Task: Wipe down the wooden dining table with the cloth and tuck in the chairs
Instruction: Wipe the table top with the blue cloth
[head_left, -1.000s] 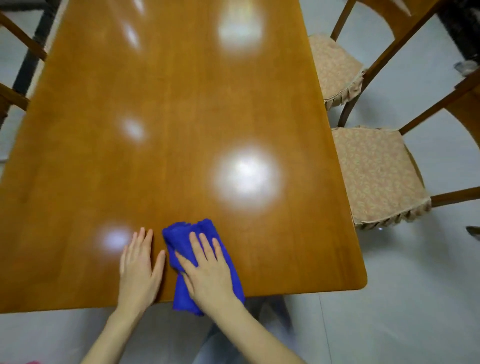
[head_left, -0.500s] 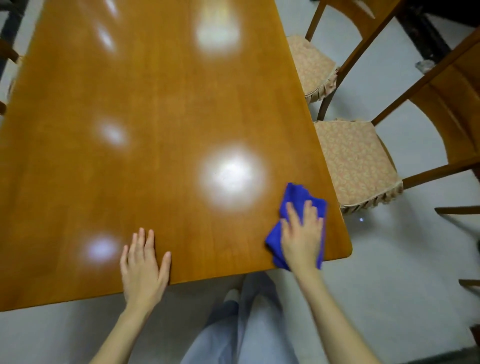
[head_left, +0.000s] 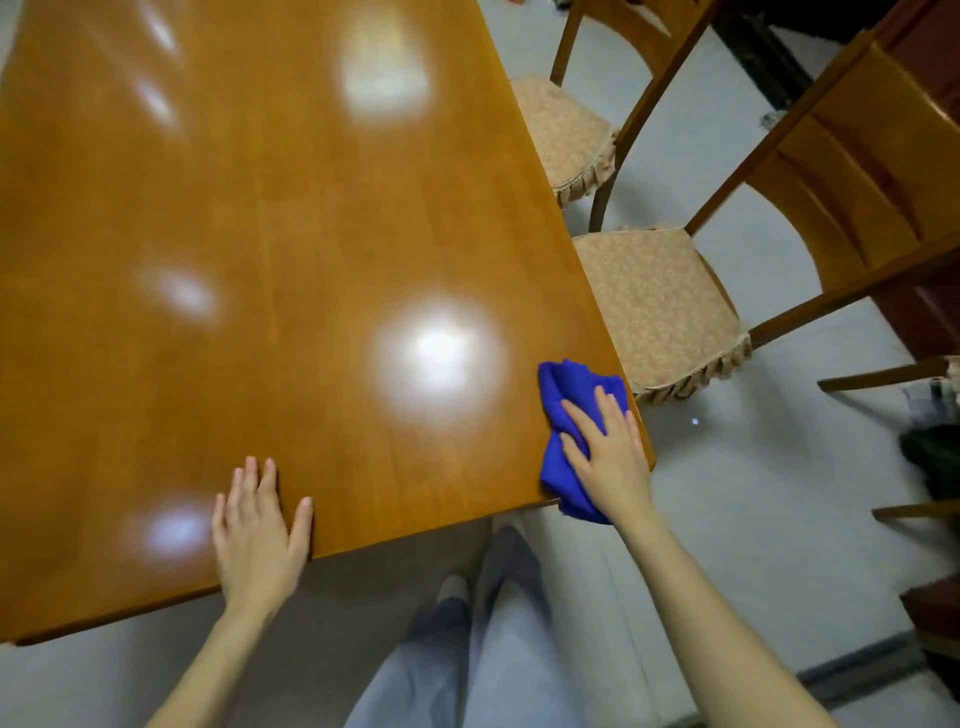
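- The person's legs, in pale trousers (head_left: 467, 670), stand on the light floor (head_left: 753, 545) just before the table's near edge.
- The left hand (head_left: 257, 530) rests palm down on the wooden table (head_left: 260, 234) at its near edge, left of the middle. The fingers are straight and lie close together, and the thumb is spread off to the right. It holds nothing.
- The right hand (head_left: 608, 457) presses flat on the blue cloth (head_left: 563, 400) at the table's near right corner. Its fingers are straight and slightly spread on top of the cloth, not curled round it.
- The cloth lies bunched under that hand, and its lower end hangs over the near edge.
- The tabletop is glossy, with bright patches of reflected light along its length.
- The nearer chair (head_left: 660, 306) stands at the right edge just beyond the cloth. Its patterned seat cushion is almost wholly clear of the tabletop, and its back faces away from the table.
- The farther chair (head_left: 563, 130) stands along the same edge, its cushion likewise out in the open.
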